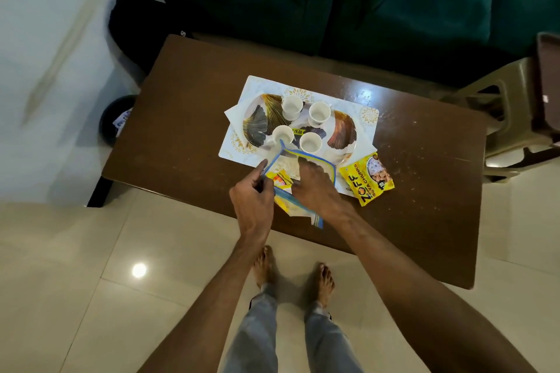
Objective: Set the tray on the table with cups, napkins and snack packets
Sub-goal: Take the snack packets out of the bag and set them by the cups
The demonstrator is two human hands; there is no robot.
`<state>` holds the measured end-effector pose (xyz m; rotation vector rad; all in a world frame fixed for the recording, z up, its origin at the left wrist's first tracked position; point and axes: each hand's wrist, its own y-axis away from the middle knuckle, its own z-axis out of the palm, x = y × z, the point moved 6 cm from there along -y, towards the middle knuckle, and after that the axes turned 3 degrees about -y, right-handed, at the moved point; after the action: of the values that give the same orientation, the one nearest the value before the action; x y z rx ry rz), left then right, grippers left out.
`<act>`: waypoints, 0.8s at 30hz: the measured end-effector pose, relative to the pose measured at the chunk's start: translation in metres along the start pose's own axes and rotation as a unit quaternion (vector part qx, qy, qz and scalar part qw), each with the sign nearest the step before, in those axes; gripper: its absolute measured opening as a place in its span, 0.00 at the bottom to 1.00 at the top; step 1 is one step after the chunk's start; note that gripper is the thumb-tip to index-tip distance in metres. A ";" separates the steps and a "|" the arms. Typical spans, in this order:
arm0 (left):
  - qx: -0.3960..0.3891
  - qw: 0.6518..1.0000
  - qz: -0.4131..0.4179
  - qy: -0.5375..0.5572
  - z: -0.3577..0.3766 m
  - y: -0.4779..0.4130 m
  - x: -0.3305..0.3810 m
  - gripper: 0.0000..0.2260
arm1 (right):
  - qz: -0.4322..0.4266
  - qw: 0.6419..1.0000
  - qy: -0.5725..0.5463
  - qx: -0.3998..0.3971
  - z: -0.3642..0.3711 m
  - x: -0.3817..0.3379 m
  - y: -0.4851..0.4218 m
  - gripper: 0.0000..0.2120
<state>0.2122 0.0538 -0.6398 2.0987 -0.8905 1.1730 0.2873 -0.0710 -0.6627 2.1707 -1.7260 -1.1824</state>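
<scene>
left hand (253, 191) pinching the blue rim of a clear zip bag (298, 185) at the table's (181, 100) near edge beside the tray (342, 138) with 4 cups (292, 106), right hand (315, 188) reaching inside, grip not visible; thin, limp, slippery film, probably best held at the stiffer rim, yellow snack packet (366, 180) light and crinkly.

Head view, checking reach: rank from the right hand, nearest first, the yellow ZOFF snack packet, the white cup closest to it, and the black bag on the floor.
1. White cup, just beyond the right hand.
2. Yellow ZOFF snack packet, rightward.
3. Black bag, far left, off the table.
</scene>
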 end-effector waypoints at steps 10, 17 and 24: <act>-0.001 0.998 -0.005 0.059 0.000 0.002 -0.008 0.15 | 0.041 0.989 0.030 -0.142 0.067 0.000 -0.067 0.25; -0.017 0.997 -0.014 0.071 -0.001 -0.002 -0.018 0.16 | 0.018 0.997 0.025 -0.075 0.090 0.022 -0.077 0.17; -0.006 1.000 0.016 0.021 0.002 -0.003 -0.013 0.17 | -0.057 0.996 0.062 0.016 0.032 -0.016 -0.042 0.07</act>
<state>0.2100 0.0577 -0.6525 2.0498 -0.9130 1.2223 0.2987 -0.0315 -0.6991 2.3353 -1.6012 -1.0247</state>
